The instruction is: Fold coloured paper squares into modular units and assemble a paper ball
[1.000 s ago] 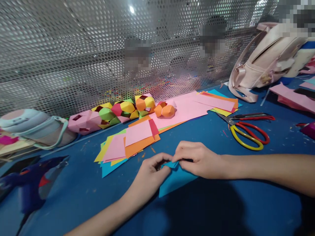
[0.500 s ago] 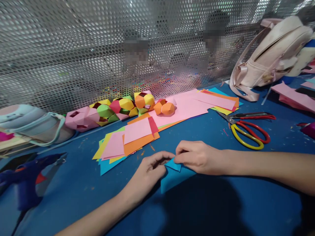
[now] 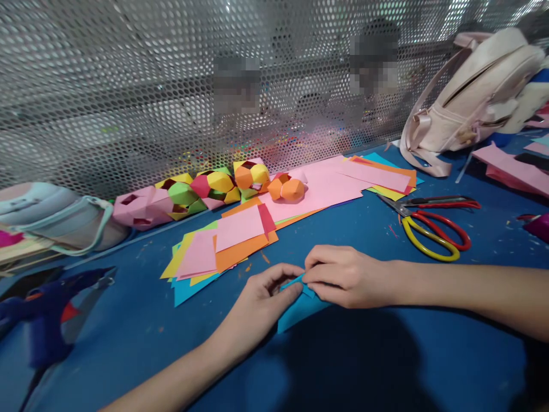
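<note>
A blue sheet of paper point(image 3: 298, 310), partly folded, lies on the blue table point(image 3: 369, 366) in front of me. My left hand point(image 3: 261, 301) pinches its upper left corner with curled fingers. My right hand point(image 3: 343, 276) presses and pinches the fold at the sheet's top edge, fingertips meeting those of the left hand. Most of the fold is hidden under my fingers.
A pile of coloured paper squares point(image 3: 223, 243) lies just beyond my hands. Folded paper balls point(image 3: 214, 189) line the perforated metal screen point(image 3: 171, 86). Scissors with red and yellow handles point(image 3: 431, 223) lie to the right, a pink backpack point(image 3: 467, 97) behind them. A blue glue gun point(image 3: 47, 312) sits at the left.
The small raised flap of blue paper has been pressed down flatter under my fingertips. Both hands stay close together on the sheet.
</note>
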The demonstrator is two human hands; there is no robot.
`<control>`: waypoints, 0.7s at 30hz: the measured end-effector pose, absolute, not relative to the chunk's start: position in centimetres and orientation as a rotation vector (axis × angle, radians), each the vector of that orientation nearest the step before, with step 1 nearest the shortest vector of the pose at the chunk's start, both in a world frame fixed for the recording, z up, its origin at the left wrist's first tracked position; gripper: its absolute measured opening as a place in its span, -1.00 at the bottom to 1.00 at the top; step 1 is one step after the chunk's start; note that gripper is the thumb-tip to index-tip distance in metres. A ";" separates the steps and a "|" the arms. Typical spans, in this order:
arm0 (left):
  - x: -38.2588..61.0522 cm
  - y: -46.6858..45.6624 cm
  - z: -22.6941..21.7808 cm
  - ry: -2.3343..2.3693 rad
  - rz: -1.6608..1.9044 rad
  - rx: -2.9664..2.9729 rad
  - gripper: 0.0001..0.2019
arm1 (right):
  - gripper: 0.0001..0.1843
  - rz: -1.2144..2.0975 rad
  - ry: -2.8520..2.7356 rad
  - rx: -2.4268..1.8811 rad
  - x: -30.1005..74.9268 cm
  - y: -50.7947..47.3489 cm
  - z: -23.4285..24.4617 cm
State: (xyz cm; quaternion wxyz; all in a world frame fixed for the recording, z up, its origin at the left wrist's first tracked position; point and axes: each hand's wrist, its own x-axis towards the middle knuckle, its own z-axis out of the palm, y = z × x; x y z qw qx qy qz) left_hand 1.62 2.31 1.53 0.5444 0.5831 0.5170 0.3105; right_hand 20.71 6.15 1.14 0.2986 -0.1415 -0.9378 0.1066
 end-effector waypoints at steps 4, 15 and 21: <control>1.7 2.1 1.4 1.221 0.768 1.487 -0.88 | -0.78 0.418 -2.430 -0.413 20.6 6.1 1.0; 1.6 2.0 0.8 1.206 0.867 1.561 -0.88 | -0.86 0.693 -2.291 -0.629 20.3 5.8 1.2; 1.8 2.0 1.4 1.239 0.805 1.542 -0.85 | -0.88 0.706 -2.226 -0.633 20.2 5.8 0.8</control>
